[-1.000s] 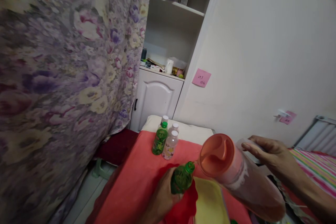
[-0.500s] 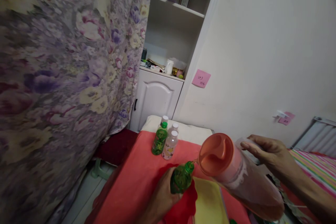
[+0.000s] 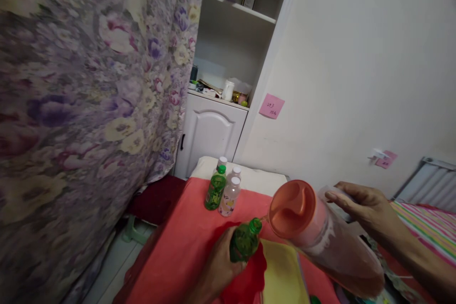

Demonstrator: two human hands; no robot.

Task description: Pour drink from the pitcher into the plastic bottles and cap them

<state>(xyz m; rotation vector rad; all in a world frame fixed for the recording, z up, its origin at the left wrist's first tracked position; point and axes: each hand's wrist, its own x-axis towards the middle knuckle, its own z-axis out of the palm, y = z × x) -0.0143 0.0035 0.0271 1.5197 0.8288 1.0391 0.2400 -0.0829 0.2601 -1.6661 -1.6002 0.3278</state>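
Observation:
My left hand [image 3: 221,259] is wrapped round a green plastic bottle [image 3: 245,243] that has no cap on and leans to the right. In my right hand [image 3: 359,202] is the handle of a large see-through pitcher [image 3: 335,247] with an orange lid [image 3: 292,208], tipped so its spout sits at the bottle's mouth. A thin stream seems to run between spout and bottle. Brownish liquid fills part of the pitcher. Below the bottle lies a red scalloped-edge dish or mat [image 3: 254,273], partly hidden by my left hand, beside a yellow tray [image 3: 283,270].
A capped green bottle [image 3: 215,190] and several white-capped clear bottles, one printed [image 3: 230,198], stand on the coral-covered table [image 3: 171,247]. A floral curtain [image 3: 89,104] hangs left, a maroon-topped stool [image 3: 156,199] below it. Behind are a white cabinet [image 3: 213,128] and a wall.
The view has shifted very slightly. Both hands, the tilted pitcher and the green bottle keep nearly the same position relative to each other.

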